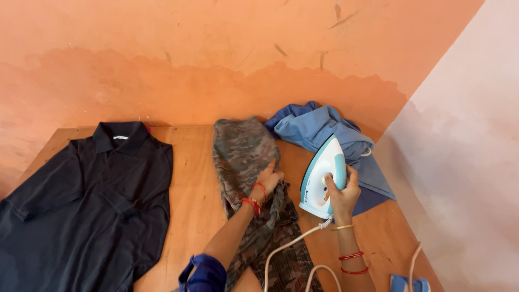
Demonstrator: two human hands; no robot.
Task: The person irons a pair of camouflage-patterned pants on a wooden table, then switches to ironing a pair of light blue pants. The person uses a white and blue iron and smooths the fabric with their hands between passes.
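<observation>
My right hand (343,196) grips the handle of a white and light blue electric iron (321,176), which is tilted up on its heel above the wooden table (194,189). My left hand (268,178) rests on a camouflage-patterned garment (246,157) that lies lengthwise down the middle of the table, fingers bunching the cloth. The iron's white cord (286,249) trails back toward me over the garment.
A black polo shirt (92,200) lies spread flat on the left side of the table. A crumpled blue garment (324,130) sits at the back right behind the iron. Orange wall behind, pale wall at right. A small blue object (408,284) sits at the bottom right.
</observation>
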